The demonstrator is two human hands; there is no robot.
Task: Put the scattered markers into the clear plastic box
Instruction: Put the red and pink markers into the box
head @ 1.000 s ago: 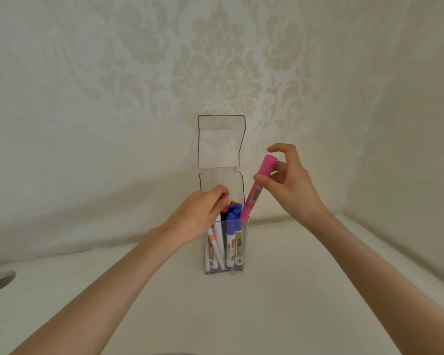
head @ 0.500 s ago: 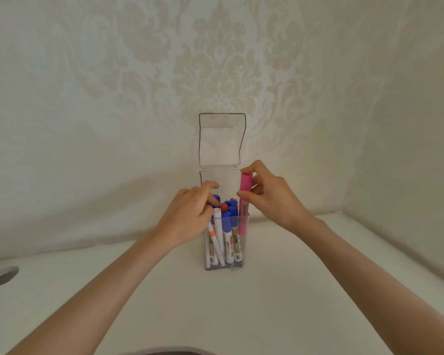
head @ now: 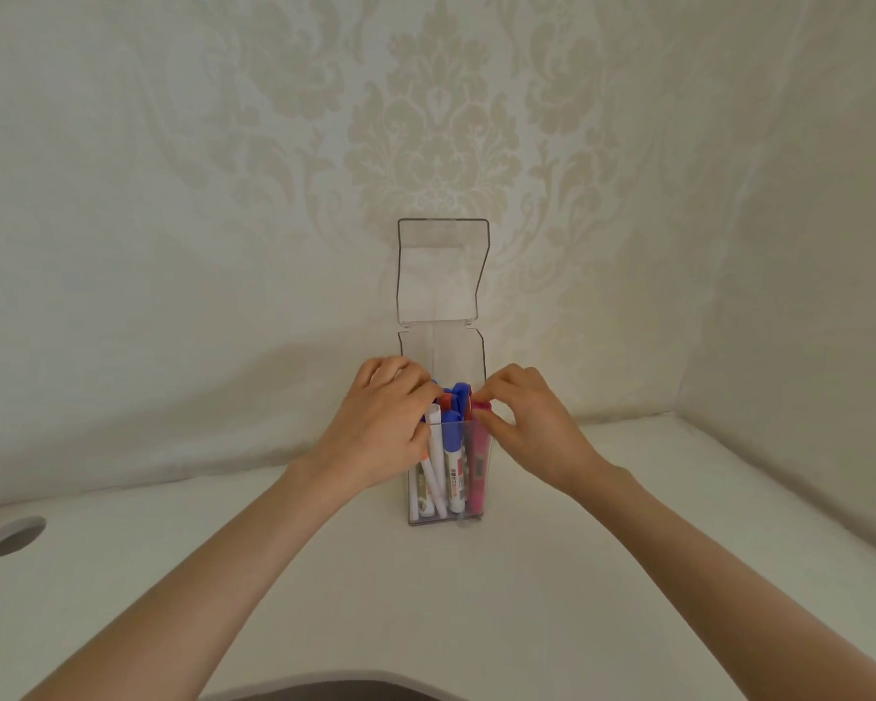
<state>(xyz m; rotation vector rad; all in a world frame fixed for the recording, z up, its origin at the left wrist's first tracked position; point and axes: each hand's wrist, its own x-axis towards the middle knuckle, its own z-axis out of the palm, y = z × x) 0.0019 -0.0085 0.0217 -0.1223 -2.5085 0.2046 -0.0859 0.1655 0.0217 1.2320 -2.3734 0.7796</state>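
Observation:
The clear plastic box (head: 443,518) stands upright on the white table, its hinged lid (head: 442,270) flipped up against the wall. Inside stand several markers with blue and red caps (head: 453,462). A pink marker (head: 478,465) sits upright in the box's right side, sunk almost fully in. My right hand (head: 529,427) pinches its top end with thumb and fingers. My left hand (head: 383,427) rests against the box's left upper edge, fingers curled onto the marker caps there; whether it grips one I cannot tell.
A round cable hole (head: 11,536) lies in the table at the far left. Patterned wallpaper rises right behind the box, and a side wall (head: 805,296) closes the right. The table's curved front edge (head: 324,683) is near me.
My right hand has lowered the pink marker from a tilted hold above the box down into its right side. My left hand stayed at the box's upper left.

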